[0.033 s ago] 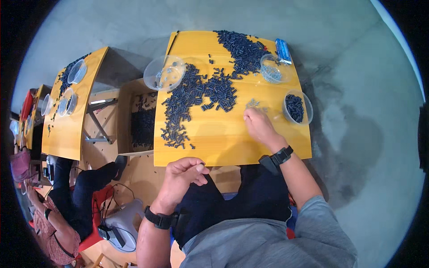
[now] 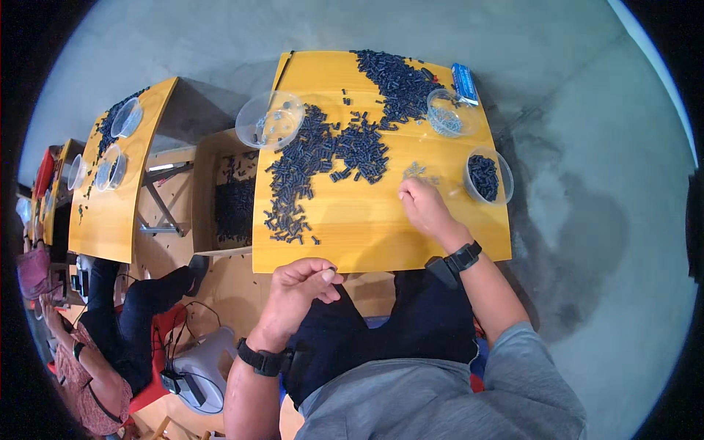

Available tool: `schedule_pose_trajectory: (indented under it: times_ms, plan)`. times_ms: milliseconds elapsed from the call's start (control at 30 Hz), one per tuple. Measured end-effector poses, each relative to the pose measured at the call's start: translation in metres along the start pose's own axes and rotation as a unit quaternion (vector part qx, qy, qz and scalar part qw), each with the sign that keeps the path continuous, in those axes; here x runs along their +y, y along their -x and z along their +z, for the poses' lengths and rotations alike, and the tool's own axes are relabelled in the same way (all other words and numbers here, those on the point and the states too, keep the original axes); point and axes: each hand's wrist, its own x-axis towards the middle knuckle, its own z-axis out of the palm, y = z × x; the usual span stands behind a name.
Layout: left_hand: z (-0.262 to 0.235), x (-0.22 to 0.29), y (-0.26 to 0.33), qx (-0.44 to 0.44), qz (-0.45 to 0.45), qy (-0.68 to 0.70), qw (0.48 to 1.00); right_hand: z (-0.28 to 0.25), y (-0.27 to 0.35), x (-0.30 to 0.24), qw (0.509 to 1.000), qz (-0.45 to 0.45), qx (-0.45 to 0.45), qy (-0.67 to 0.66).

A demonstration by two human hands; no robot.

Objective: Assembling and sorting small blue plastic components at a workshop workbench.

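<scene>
Fingertips of the right hand (image 2: pixel 425 209) press together on the yellow counter (image 2: pixel 381 235), just below a small cluster of pale grey bits (image 2: pixel 416 171); whether they pinch one cannot be told. Right of that hand stands a clear bowl of dark pieces (image 2: pixel 484 177). The left hand (image 2: pixel 297 290) hovers at the counter's near edge, curled, thumb and forefinger pinching a tiny dark piece (image 2: pixel 331 270) too small to show its long axis. Beyond both hands, a heap of dark short cylinders (image 2: pixel 323 158) sprawls diagonally, its pieces pointing every way.
</scene>
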Motion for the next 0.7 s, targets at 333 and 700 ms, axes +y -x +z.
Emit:
schedule_pose_trajectory:
  times_ms: [333, 700]
  plan:
    - [0.006, 0.001, -0.003, 0.027, 0.083, 0.035, 0.996, -0.025, 0.002, -0.089, 0.890, 0.167, -0.096, -0.412]
    - [0.001, -0.007, 0.000, -0.020, 0.119, 0.052, 0.991, -0.039, 0.005, -0.140, 0.893, 0.029, -0.190, -0.407]
